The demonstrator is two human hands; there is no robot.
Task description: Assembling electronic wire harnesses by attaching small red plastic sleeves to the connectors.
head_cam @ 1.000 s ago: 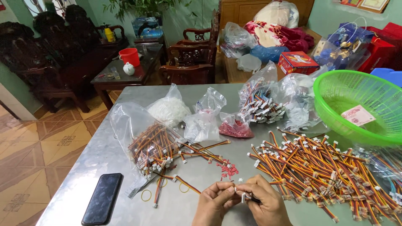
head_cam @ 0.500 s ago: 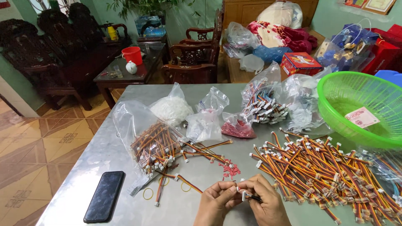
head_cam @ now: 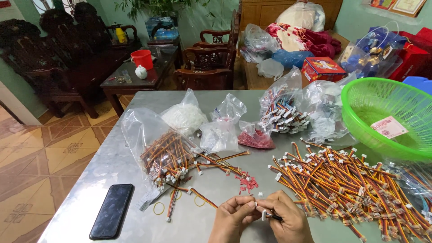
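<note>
— What is held in the hands at the near edge of the table?

— A small white connector [head_cam: 263, 215] with a short dark wire end is pinched between the fingertips of the right hand [head_cam: 288, 220] and steadied by the left hand [head_cam: 231, 218]. Both hands are closed narrowly around it, knuckles touching, low over the grey metal table [head_cam: 81, 198].

— How much of the work can be judged as done?

— A large heap of finished-looking wire harnesses [head_cam: 346, 184], orange, red and brown with white plugs, is spread just to the right of the hands, so a good share may be taken as done. A clear bag of similar harnesses [head_cam: 164, 157] lies open to the left, with a few loose ones spilled beside it, which suggests that more is left.

— And further out?

— Small red pieces [head_cam: 246, 183] are scattered just beyond the hands, and a bag of red pieces [head_cam: 255, 137] sits behind them. Two rubber bands [head_cam: 158, 208] and a black phone [head_cam: 112, 217] are seen to the left. Bags of white parts [head_cam: 184, 118] and a green plastic basket [head_cam: 360, 108], with a banknote inside, are placed well apart at the far side.
</note>
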